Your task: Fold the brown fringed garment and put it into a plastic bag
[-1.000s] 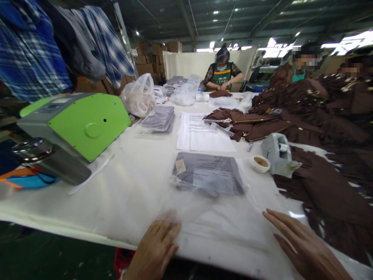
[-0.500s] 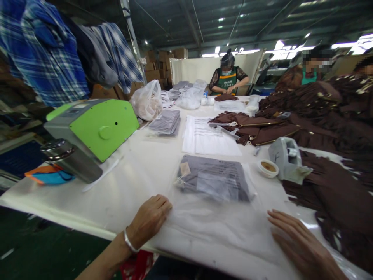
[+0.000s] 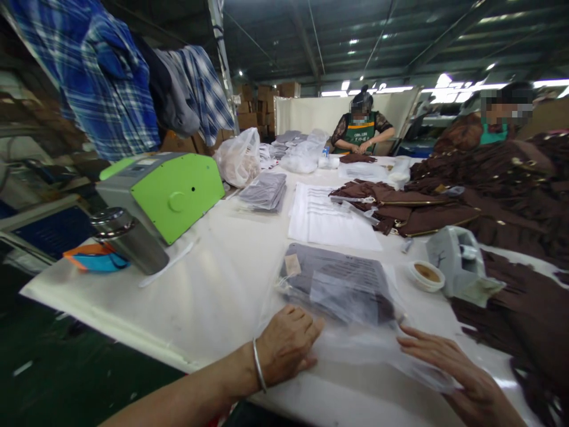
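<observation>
One clear plastic bag holding gray fabric and bearing one beige tag lay on the white table, its loose end between two hands. The left hand, wearing one bangle, curled its fingers at the film; the right hand kept its fingers extended, close together, at the other side. Whether either pinched film could not be told. Beyond the right hand stood one tub and one dispenser; farther left, one flask leaned near one green machine.
</observation>
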A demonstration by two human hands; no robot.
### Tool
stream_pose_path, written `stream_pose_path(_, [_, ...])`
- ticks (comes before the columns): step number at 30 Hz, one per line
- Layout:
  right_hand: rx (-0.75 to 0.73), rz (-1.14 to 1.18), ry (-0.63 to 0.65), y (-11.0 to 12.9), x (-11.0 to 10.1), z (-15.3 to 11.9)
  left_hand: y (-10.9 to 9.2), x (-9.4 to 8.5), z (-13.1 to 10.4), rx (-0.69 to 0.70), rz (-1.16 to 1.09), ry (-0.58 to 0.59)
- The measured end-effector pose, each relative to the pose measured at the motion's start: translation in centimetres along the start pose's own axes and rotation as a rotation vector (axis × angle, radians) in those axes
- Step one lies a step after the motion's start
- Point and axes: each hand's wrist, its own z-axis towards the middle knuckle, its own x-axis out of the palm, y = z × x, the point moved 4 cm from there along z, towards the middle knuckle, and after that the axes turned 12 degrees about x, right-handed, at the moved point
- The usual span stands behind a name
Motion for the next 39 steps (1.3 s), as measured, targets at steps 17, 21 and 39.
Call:
stream_pose_path(17, [0.939, 0.361, -0.179, -2.1, 1.8, 3.7, 10.1, -2.0, -2.6, -0.737, -0.442, -0.684])
stream_pose_path(21, [0.898, 0.090, -0.247, -1.2, 1.5, 3.7, 10.7, -1.5, -1.4, -0.856, -0.250, -0.560])
stream_pose_path(39, [0.874, -0.531, 0.163, -1.2, 3.6, 2.5, 14.6, -1.4, 0.8, -0.877, 0.032, -0.125])
